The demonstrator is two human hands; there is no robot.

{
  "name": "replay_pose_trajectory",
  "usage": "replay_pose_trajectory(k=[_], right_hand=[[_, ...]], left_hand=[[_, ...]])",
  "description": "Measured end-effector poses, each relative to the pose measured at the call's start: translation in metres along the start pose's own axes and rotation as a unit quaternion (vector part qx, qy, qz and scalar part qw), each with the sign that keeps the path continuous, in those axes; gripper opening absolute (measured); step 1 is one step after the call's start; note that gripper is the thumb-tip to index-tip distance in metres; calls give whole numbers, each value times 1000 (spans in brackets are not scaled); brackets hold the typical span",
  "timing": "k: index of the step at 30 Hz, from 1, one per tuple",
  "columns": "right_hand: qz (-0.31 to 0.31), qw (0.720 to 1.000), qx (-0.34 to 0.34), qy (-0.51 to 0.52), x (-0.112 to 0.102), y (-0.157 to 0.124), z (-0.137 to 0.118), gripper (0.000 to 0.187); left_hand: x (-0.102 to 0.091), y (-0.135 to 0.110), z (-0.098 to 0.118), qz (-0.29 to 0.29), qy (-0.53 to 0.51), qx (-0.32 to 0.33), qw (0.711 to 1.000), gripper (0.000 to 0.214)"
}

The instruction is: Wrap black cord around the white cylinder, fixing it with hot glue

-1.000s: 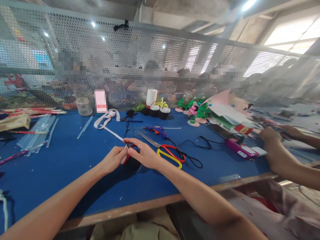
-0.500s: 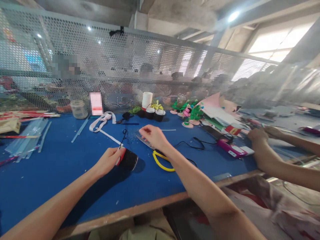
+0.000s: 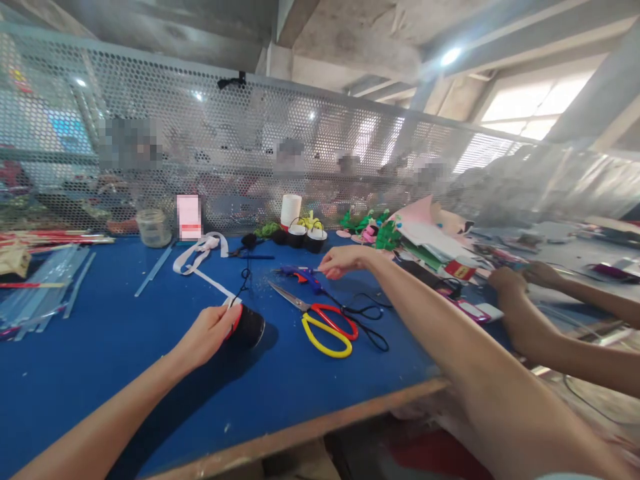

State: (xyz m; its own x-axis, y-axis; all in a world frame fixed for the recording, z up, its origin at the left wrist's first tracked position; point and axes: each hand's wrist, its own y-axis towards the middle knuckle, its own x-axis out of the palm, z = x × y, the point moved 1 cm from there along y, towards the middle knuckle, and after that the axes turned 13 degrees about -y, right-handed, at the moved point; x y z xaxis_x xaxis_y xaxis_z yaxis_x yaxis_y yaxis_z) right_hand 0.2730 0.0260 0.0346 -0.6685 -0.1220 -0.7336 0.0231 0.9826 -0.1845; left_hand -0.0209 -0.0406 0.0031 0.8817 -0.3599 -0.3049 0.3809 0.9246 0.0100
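My left hand (image 3: 205, 337) rests on the blue table (image 3: 100, 347), closed round a small black pot (image 3: 249, 328) with a red rim, thumb on the rim. A white ribbon (image 3: 200, 257) runs from the pot toward the back of the table. My right hand (image 3: 340, 260) is stretched out over the rear of a blue glue gun (image 3: 300, 275), fingers curled and pinched together; what they pinch, if anything, is too small to see. Scissors (image 3: 327, 325) with red and yellow handles lie between the two hands.
A black cord (image 3: 367, 320) trails from the gun. Small black pots (image 3: 306, 238), a white cup stack (image 3: 291, 209), green foam plants (image 3: 383, 233) and paper sheets (image 3: 430, 233) line the back. A jar (image 3: 153, 228) and clear glue sticks (image 3: 40, 287) lie left. Another person's hands (image 3: 510, 281) work at right, beside a pink device (image 3: 467, 305).
My right hand has left the pot and moved back and right, past the scissors, to the glue gun. My left hand has stayed on the pot.
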Motion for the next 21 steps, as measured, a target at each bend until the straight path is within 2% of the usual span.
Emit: replay_pose_trajectory(k=[3, 5, 7, 10, 12, 17, 19, 21], right_hand=[[-65, 997, 43, -23, -9, -1, 1, 21], [-69, 995, 57, -39, -1, 2, 1, 19], [-49, 995, 64, -57, 18, 8, 1, 18], [28, 996, 61, -65, 47, 15, 1, 24], [73, 995, 53, -47, 58, 15, 0, 24], [143, 988, 13, 52, 61, -6, -9, 6], [144, 984, -15, 99, 58, -19, -16, 6], [116, 983, -38, 137, 57, -34, -24, 10]], left_hand=[[0, 0, 0, 1, 1, -1, 1000, 40], [0, -1, 1, -1, 1, -3, 1000, 41], [0, -1, 3, -4, 1, -3, 1000, 41], [0, -3, 5, -13, -5, -5, 1000, 42], [0, -4, 6, -15, -6, -6, 1000, 42], [-1, -4, 2, -10, -24, 4, 1000, 43], [-2, -3, 0, -7, -37, 10, 999, 43], [-2, -2, 0, -5, -46, 12, 999, 43]])
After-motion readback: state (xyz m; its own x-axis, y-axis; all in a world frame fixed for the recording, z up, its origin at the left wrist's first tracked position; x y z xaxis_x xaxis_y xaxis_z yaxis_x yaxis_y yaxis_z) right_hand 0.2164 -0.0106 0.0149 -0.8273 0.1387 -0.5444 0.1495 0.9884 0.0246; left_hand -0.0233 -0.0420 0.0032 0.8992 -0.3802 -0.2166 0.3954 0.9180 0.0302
